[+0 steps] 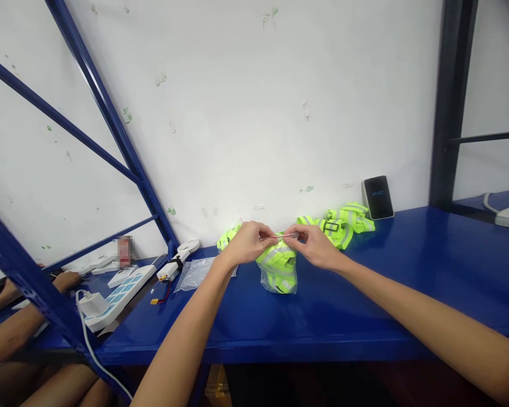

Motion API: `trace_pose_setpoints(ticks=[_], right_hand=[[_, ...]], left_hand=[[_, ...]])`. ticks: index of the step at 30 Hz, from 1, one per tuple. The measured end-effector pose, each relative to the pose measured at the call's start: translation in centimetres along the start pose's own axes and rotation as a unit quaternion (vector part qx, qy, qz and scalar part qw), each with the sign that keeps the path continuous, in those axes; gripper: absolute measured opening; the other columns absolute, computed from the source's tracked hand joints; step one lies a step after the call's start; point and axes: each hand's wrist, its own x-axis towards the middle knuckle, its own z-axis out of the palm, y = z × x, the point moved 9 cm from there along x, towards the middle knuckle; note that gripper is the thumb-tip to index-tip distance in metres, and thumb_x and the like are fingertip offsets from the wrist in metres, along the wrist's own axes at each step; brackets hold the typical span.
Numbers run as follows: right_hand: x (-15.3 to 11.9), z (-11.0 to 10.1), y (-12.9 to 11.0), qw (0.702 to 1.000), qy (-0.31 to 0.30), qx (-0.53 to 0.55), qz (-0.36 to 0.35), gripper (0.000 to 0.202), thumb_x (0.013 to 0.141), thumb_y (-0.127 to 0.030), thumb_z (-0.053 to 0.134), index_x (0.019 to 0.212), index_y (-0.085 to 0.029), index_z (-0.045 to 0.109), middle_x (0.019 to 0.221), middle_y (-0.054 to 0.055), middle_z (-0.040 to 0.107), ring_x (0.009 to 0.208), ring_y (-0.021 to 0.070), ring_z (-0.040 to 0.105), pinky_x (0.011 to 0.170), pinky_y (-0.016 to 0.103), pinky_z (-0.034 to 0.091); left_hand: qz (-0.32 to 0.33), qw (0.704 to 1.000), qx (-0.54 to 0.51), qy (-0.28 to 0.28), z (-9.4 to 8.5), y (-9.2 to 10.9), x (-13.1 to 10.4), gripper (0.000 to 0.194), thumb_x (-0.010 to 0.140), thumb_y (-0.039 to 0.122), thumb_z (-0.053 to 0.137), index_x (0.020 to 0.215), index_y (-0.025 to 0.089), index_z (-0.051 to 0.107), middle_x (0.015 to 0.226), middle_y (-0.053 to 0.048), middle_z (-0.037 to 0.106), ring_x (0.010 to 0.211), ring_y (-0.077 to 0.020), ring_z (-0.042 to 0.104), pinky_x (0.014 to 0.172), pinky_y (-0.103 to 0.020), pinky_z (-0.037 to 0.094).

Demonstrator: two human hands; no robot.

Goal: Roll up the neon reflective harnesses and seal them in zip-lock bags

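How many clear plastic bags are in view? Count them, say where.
2 visible: a filled bag, with yellow-green fabric inside, pinched at the top by the left hand and right hand; and a flat bag on the blue table. Others may be hidden.

We've got bagged bundle [280, 265] on table [428, 254], fabric pile [343, 229] behind-right, display [378, 198] farther right, power strip [125, 294] left.
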Motion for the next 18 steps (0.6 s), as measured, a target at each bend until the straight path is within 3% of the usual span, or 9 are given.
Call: trace_pose_setpoints(ticks=[8, 18], right_hand=[[0.01, 0.15, 0.32, 0.999, -0.013, 0.032, 0.016, 0.028, 0.080, -0.042, 0.062, 0.088, -0.016, 0.070, 0.081, 0.006, 0.069, 0.068, 0.0176, 0.059, 0.060, 0.029, 0.047], [-0.02, 0.49, 0.56, 0.998, -0.019, 0.053, 0.037, 0.034, 0.078, -0.047, 0.065, 0.091, -0.016, 0.071, 0.084, 0.007, 0.071, 0.067, 0.0177, 0.059, 0.057, 0.029, 0.046]], left_hand=[[-0.026, 0.999, -0.001, -0.018, 0.18, -0.68, 0.31, 0.024, 0.079, 0.035, 0.062, 0.081, 0.015, 0.075, 0.072, -0.005, 0.072, 0.067, -0.0152, 0.062, 0.062, -0.025, 0.044], [-0.005, 1.000, 0.008, 0.018, 0.25, -0.09, -0.20, 0.022, 0.082, 0.032, 0.059, 0.082, 0.015, 0.074, 0.078, -0.006, 0.073, 0.072, -0.0157, 0.062, 0.065, -0.025, 0.044]])
